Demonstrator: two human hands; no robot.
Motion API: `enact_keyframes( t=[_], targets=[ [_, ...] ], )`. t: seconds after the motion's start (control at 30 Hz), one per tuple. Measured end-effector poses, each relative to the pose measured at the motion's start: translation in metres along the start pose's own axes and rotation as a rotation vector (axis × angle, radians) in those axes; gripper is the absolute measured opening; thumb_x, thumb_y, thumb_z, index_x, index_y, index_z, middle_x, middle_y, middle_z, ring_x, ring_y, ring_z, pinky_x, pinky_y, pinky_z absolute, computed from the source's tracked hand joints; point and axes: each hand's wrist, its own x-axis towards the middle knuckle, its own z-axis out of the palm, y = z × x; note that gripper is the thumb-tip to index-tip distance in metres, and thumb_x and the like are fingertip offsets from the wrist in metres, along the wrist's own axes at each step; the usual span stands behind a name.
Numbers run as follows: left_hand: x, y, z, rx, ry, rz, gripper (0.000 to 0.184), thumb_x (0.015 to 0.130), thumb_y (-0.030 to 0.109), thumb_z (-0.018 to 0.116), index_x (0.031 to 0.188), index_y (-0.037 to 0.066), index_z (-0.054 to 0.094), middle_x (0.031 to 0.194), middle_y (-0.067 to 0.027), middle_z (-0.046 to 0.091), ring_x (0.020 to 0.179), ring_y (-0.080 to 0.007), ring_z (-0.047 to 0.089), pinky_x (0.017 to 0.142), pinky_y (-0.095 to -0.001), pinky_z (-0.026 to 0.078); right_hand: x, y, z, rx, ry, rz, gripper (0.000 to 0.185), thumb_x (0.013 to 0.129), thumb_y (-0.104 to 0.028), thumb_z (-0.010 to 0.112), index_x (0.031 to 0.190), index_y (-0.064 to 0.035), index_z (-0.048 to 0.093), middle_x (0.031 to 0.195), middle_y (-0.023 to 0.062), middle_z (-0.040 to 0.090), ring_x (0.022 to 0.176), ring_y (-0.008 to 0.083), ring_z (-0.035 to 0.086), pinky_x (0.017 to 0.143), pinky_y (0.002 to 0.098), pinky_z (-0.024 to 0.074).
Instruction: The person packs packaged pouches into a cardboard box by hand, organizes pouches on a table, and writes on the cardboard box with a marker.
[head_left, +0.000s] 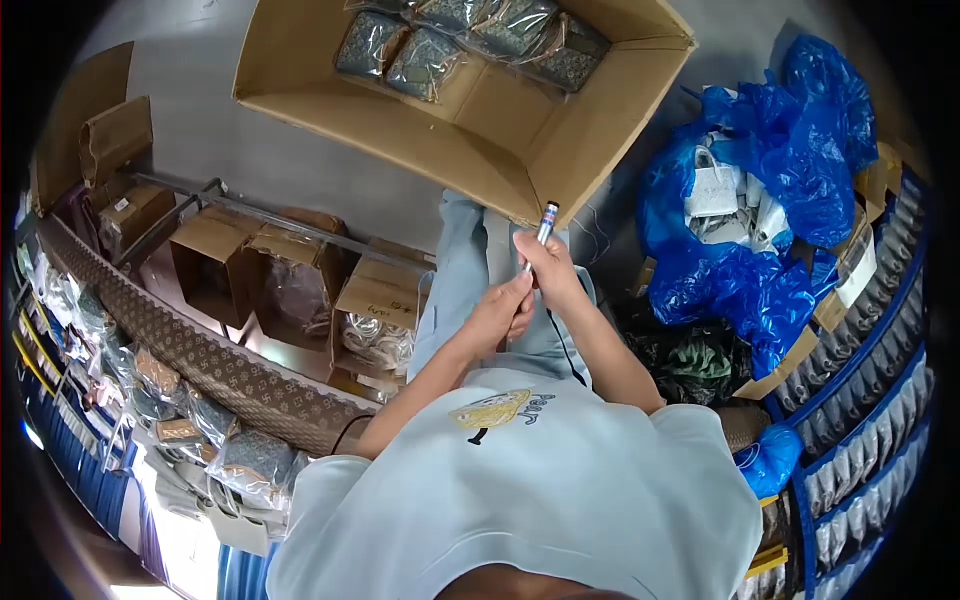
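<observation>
A slim silver pen-shaped tool (545, 229) with a dark end and coloured bands points up and away in front of my lap. My right hand (549, 270) is closed around its shaft. Just below, my left hand (499, 312) is closed at the tool's lower end, its fingertips against it; the exact grip is partly hidden. A thin black cord (567, 345) hangs beside my right wrist; where it joins is hidden. Beyond my hands stands a large open carton (400, 120). Inside it are several patterned items (425, 62) wrapped in clear plastic.
To the right, a blue plastic bag (690, 265) holds white items, with a black bag (700, 355) below it. Blue racks (800, 430) with wrapped goods line the far right. Several smaller cartons (375, 290) and a patterned brown ledge (200, 335) lie left.
</observation>
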Motion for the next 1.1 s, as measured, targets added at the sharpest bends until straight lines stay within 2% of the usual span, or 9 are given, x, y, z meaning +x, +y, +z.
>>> enact_keyframes(
  t=[0.1, 0.23, 0.47, 0.57, 0.63, 0.73, 0.87, 0.93, 1.1],
  targets=[
    [0.012, 0.013, 0.008, -0.548, -0.036, 0.029, 0.046, 0.09, 0.054, 0.036, 0.067, 0.015, 0.039, 0.049, 0.0034, 0.033, 0.04, -0.0081, 0.03, 0.039, -0.0216, 0.028, 0.025, -0.002, -0.001, 0.032, -0.026, 0.03, 0.033, 0.083, -0.032, 0.06, 0.059, -0.013, 0.047, 0.055, -0.0058, 0.044, 0.048, 0.0031, 0.037, 0.044, 0.0202, 0.0276],
    [0.026, 0.006, 0.0, -0.495, 0.044, -0.007, 0.044, 0.09, 0.052, 0.039, 0.07, 0.013, 0.043, 0.05, 0.0021, 0.037, 0.042, -0.0069, 0.034, 0.041, -0.0207, 0.03, 0.038, -0.002, -0.008, -0.133, -0.034, -0.1, 0.034, 0.085, -0.025, 0.059, 0.058, -0.0102, 0.045, 0.055, -0.0054, 0.042, 0.05, 0.0035, 0.038, 0.045, 0.0213, 0.0299],
    [0.054, -0.003, -0.018, 0.63, 0.416, 0.134, 0.041, 0.088, 0.042, 0.046, 0.072, 0.005, 0.051, 0.056, 0.0015, 0.046, 0.05, -0.0103, 0.045, 0.046, -0.0253, 0.038, 0.058, -0.004, -0.027, -0.278, -0.285, -0.128, 0.029, 0.086, -0.017, 0.056, 0.06, -0.0101, 0.045, 0.054, -0.0059, 0.043, 0.051, 0.0014, 0.04, 0.046, 0.0201, 0.0321],
    [0.059, 0.0, -0.018, 0.151, 0.19, -0.016, 0.042, 0.09, 0.041, 0.044, 0.065, 0.007, 0.048, 0.054, 0.0026, 0.04, 0.049, -0.0089, 0.039, 0.046, -0.0233, 0.033, 0.065, -0.006, -0.033, -0.234, -0.304, 0.007, 0.033, 0.087, -0.02, 0.055, 0.057, -0.0129, 0.043, 0.052, -0.0063, 0.041, 0.045, 0.0029, 0.037, 0.042, 0.021, 0.0283],
    [0.042, 0.005, -0.01, -0.436, -0.26, -0.145, 0.041, 0.091, 0.041, 0.044, 0.064, 0.009, 0.045, 0.054, 0.0035, 0.036, 0.049, -0.0079, 0.032, 0.046, -0.0226, 0.029, 0.087, -0.009, -0.038, 0.395, -0.159, 0.163, 0.038, 0.088, -0.023, 0.053, 0.054, -0.0151, 0.037, 0.048, -0.0061, 0.035, 0.041, 0.0044, 0.034, 0.04, 0.0225, 0.026],
    [0.018, -0.022, 0.012, -0.488, -0.35, -0.055, 0.032, 0.088, 0.033, 0.054, 0.066, 0.011, 0.046, 0.057, 0.0042, 0.041, 0.049, -0.0065, 0.037, 0.047, -0.0203, 0.032, 0.131, -0.032, -0.082, 0.387, 0.019, -0.236, 0.038, 0.091, -0.033, 0.048, 0.058, -0.0146, 0.041, 0.047, -0.0045, 0.036, 0.04, 0.0062, 0.035, 0.039, 0.0238, 0.0285],
    [0.049, 0.017, -0.064, 0.47, 0.629, 0.054, 0.017, 0.08, 0.02, 0.064, 0.094, 0.011, 0.062, 0.078, -0.0045, 0.062, 0.07, -0.0124, 0.059, 0.076, -0.0273, 0.046, 0.121, -0.012, -0.068, -0.027, 0.264, -0.177, 0.042, 0.089, -0.04, 0.051, 0.088, 0.0004, 0.061, 0.065, 0.0066, 0.059, 0.054, 0.0106, 0.056, 0.049, 0.0212, 0.046],
    [0.078, 0.017, -0.105, 1.249, 0.65, 0.54, 0.026, 0.079, 0.021, 0.063, 0.104, 0.012, 0.061, 0.099, -0.0041, 0.063, 0.088, -0.0171, 0.059, 0.094, -0.0422, 0.038, 0.122, 0.016, -0.062, -0.007, 0.27, -0.093, 0.032, 0.085, -0.028, 0.06, 0.099, 0.0008, 0.059, 0.075, 0.007, 0.061, 0.062, 0.012, 0.059, 0.057, 0.0226, 0.0503],
    [0.117, 0.016, -0.15, 1.63, 0.457, 0.614, 0.03, 0.079, 0.025, 0.062, 0.108, 0.018, 0.059, 0.113, 0.0034, 0.056, 0.115, -0.0166, 0.045, 0.107, -0.049, 0.015, 0.135, 0.064, -0.047, 0.057, 0.4, -0.102, 0.02, 0.08, -0.015, 0.066, 0.095, -0.0032, 0.058, 0.075, 0.0051, 0.06, 0.06, 0.0096, 0.056, 0.054, 0.0232, 0.0502]
  ],
)
